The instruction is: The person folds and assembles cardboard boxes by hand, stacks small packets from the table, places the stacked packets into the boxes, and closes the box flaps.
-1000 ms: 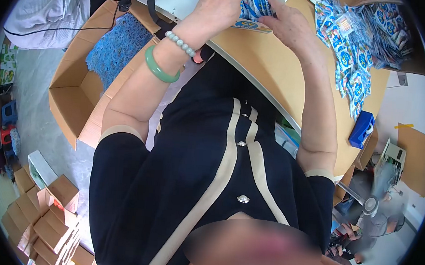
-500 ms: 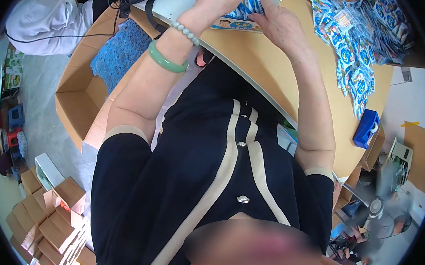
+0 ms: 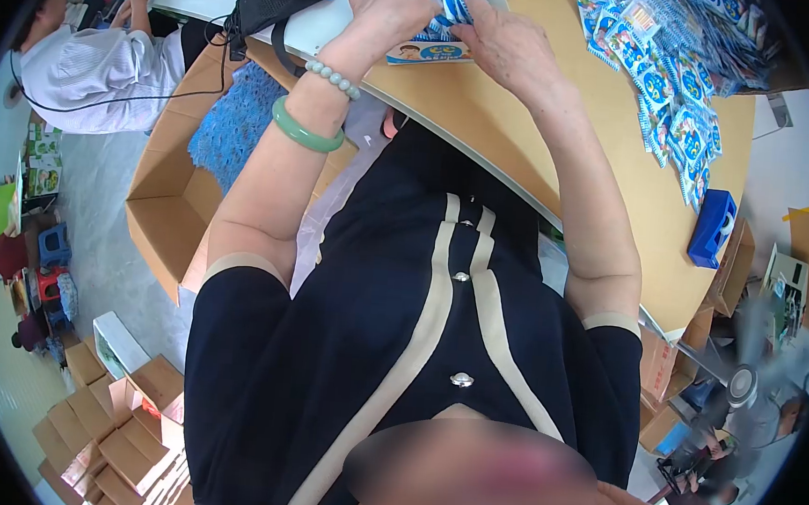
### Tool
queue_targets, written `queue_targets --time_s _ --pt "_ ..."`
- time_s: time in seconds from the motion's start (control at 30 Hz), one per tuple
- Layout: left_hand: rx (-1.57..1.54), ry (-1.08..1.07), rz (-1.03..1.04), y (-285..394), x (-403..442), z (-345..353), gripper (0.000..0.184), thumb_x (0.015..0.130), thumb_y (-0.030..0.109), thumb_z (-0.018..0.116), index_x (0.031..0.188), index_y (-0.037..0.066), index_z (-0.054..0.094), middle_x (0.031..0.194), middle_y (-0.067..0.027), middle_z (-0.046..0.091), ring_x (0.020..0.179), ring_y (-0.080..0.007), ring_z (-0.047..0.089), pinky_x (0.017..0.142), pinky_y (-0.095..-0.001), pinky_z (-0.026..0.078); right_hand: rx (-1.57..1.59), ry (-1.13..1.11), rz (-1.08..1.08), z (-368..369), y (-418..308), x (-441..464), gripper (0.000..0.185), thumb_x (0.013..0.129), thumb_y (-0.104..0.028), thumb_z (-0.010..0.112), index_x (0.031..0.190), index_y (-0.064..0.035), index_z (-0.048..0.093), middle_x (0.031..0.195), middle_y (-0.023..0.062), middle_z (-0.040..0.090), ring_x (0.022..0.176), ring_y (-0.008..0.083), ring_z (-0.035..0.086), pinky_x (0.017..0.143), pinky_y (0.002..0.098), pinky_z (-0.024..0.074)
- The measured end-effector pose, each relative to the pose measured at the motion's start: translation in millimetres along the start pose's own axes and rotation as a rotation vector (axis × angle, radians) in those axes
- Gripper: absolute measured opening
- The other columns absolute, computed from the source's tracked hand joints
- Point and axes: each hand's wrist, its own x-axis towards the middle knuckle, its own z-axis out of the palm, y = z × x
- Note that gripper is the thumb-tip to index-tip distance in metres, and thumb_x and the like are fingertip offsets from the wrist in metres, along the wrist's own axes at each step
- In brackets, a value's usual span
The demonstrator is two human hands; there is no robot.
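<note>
Near the top edge stands a small display box (image 3: pixel 428 53) with a blue and white printed front, filled with upright blue and white sachets (image 3: pixel 446 0). My left hand (image 3: pixel 395 13) curls its fingers against the left side of these sachets; a bead bracelet and a green bangle circle that wrist. From the other side my right hand (image 3: pixel 515 46) presses thumb and forefinger onto the same sachets. The row is gripped between both hands, and some fingertips are hidden behind it.
A pile of loose sachets (image 3: pixel 692 99) lies at the table's right, beside a blue tape dispenser (image 3: pixel 712 229). Left of the table (image 3: pixel 489 118), an open carton (image 3: pixel 169 203) holds blue shredded material (image 3: pixel 238 126). A person in a pale shirt (image 3: pixel 102 77) sits beyond it.
The view has shifted slightly, so surroundings at the left show more. My hands remain on the sachets in the box, with only small finger movement.
</note>
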Motion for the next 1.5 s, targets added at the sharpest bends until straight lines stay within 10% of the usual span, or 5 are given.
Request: queue_targets --time_s 0.47,0.73,0.87,1.0,1.5 --pt "0.085 0.517 0.605 -13.1 -17.9 3.0 0.018 0.093 0.017 0.056 0.101 0.004 0.067 0.102 -0.016 0.065 0.095 -0.0356 0.064 0.083 -0.0473 0.049 -0.132 0.212 -0.098 -6.8 -15.5 -14.8 0.031 0.09 -0.024 0.066 0.113 -0.0051 0.057 0.107 0.012 0.065 0.107 0.0325 0.06 0.094 0.0474 0.0437" --pt "0.198 0.34 0.808 -20.8 7.1 27.6 0.02 0.096 0.019 0.055 0.107 0.007 0.066 0.104 -0.0154 0.066 0.101 -0.0348 0.063 0.085 -0.0435 0.049 -0.214 0.34 -0.069 -4.8 -7.8 -15.6 0.023 0.088 -0.025 0.068 0.092 -0.002 0.068 0.114 0.0138 0.065 0.11 0.0331 0.059 0.098 0.0461 0.0439" --pt "-0.184 0.052 0.261 -1.0 -1.2 12.5 0.022 0.096 0.02 0.054 0.111 0.008 0.065 0.107 -0.0134 0.067 0.108 -0.0329 0.06 0.092 -0.0443 0.046 -0.08 0.389 0.021 3.4 6.8 -14.5 0.022 0.087 -0.024 0.067 0.084 -0.0018 0.069 0.122 0.0139 0.064 0.113 0.034 0.058 0.098 0.0451 0.0448" --pt "-0.243 0.318 0.649 9.8 -4.4 13.9 0.016 0.084 0.009 0.062 0.089 -0.005 0.065 0.104 -0.0233 0.063 0.099 -0.0411 0.059 0.088 -0.0481 0.047 0.017 0.357 0.084 10.4 15.3 -14.7 0.019 0.086 -0.02 0.065 0.087 -0.0022 0.07 0.126 0.0129 0.063 0.115 0.0342 0.057 0.099 0.0449 0.0452" --pt "-0.085 0.336 0.658 3.4 -5.5 21.2 0.02 0.091 0.012 0.059 0.107 0.002 0.066 0.115 -0.0162 0.065 0.105 -0.0384 0.06 0.09 -0.0436 0.048 -0.229 0.482 0.099 11.2 -3.8 -17.1 0.012 0.078 -0.014 0.064 0.086 -0.0076 0.07 0.122 0.008 0.062 0.118 0.0297 0.055 0.097 0.0459 0.0437"
